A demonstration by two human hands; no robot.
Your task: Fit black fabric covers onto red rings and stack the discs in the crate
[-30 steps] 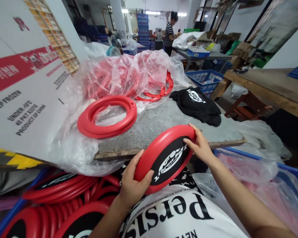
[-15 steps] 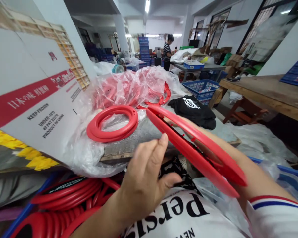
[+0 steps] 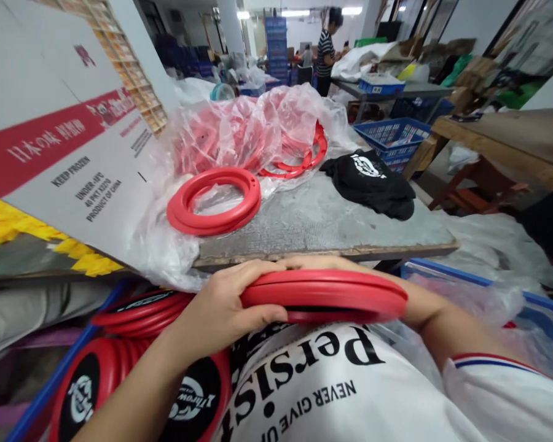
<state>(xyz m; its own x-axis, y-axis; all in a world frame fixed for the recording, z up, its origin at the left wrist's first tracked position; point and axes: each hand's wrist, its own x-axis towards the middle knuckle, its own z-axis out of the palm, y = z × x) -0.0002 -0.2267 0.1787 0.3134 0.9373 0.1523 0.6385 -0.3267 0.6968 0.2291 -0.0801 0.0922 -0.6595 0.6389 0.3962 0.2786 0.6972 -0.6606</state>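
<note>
A red flying disc, made of red plastic rings with a dark centre, is held almost edge-on in front of my shirt. My left hand is closed on its left edge, the thumb below and the fingers over the top. My right hand reaches around the far side of the disc and is mostly hidden behind it; only a strip shows above the rim. Past the disc, on the grey table, lie stacked red rings and a pile of black printed fabric pieces.
Below left, a blue crate holds several red discs with black printed centres. Plastic-wrapped red rings are heaped behind. A white carton stands left, another blue crate right. A person stands far back.
The slanted red rings have come down and turned nearly level, and the gap between them has narrowed. My left hand has gone from open beside them to gripping their left edge. The view has tilted down.
</note>
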